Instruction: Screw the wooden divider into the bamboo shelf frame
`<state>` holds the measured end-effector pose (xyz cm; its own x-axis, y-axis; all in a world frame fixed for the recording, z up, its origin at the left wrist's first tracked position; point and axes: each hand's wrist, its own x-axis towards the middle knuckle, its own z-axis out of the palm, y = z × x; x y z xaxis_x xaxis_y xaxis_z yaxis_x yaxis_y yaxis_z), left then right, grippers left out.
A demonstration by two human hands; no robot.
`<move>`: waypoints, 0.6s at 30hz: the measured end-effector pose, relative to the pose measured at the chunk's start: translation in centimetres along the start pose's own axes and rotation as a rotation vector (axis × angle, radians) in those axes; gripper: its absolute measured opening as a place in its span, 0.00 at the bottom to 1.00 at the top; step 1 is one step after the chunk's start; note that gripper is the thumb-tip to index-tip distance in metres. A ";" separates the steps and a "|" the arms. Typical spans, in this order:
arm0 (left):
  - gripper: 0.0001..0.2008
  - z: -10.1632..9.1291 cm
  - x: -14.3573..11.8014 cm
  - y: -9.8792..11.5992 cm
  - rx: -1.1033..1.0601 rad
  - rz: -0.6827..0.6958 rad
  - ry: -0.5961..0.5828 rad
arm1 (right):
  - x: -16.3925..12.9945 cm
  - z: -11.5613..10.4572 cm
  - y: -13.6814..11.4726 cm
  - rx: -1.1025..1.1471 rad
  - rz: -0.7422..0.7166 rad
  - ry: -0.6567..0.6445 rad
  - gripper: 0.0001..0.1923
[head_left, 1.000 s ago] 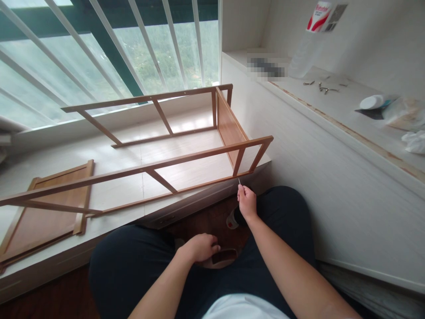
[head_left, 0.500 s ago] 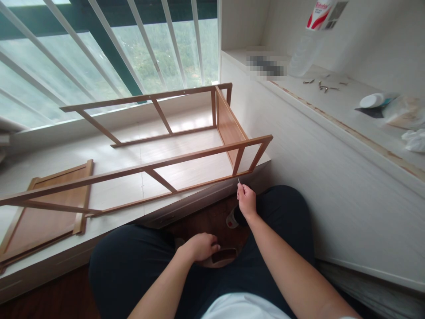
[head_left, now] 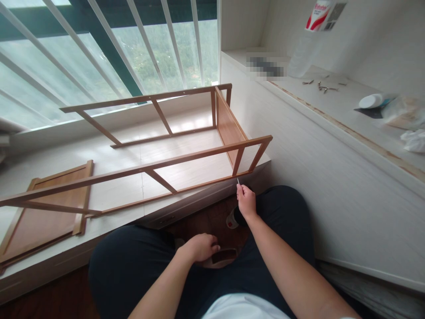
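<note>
Right hand [head_left: 246, 203] pinching thin metal pin [head_left: 238, 181] in fingers, tip pointing at near rail of wooden frame [head_left: 186, 156] lying on window ledge [head_left: 109, 159], likely for aiming at hole. Left hand [head_left: 199, 246] curling loosely over small dark object [head_left: 223, 256] in lap; firm grasp unclear.

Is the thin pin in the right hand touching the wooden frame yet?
Cannot tell. In the head view, the pin's tip overlaps the wooden frame's lower rail, but neither contact nor gap is plain. The right hand pinches it.
</note>
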<state>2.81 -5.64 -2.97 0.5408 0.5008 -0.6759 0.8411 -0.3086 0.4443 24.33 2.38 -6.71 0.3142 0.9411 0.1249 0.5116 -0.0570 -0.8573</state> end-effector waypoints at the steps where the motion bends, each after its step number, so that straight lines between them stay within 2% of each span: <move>1: 0.20 0.0 0.0 0.0 -0.002 -0.001 -0.001 | 0.0 0.0 0.0 0.003 0.002 0.004 0.24; 5: 0.20 -0.2 0.0 0.1 -0.002 -0.009 -0.008 | 0.0 0.0 -0.2 0.062 0.021 0.008 0.24; 11: 0.20 -0.2 0.0 0.2 -0.002 -0.004 -0.006 | 0.1 0.3 -0.2 0.297 0.090 -0.016 0.25; 18: 0.20 -0.3 -0.2 0.2 -0.007 0.000 -0.009 | 0.0 1.0 -0.2 0.747 0.378 -0.099 0.23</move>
<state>2.92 -5.53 -2.58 0.5406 0.4936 -0.6813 0.8411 -0.3030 0.4480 23.43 2.77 -7.05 0.2686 0.9298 -0.2517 -0.2887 -0.1716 -0.9419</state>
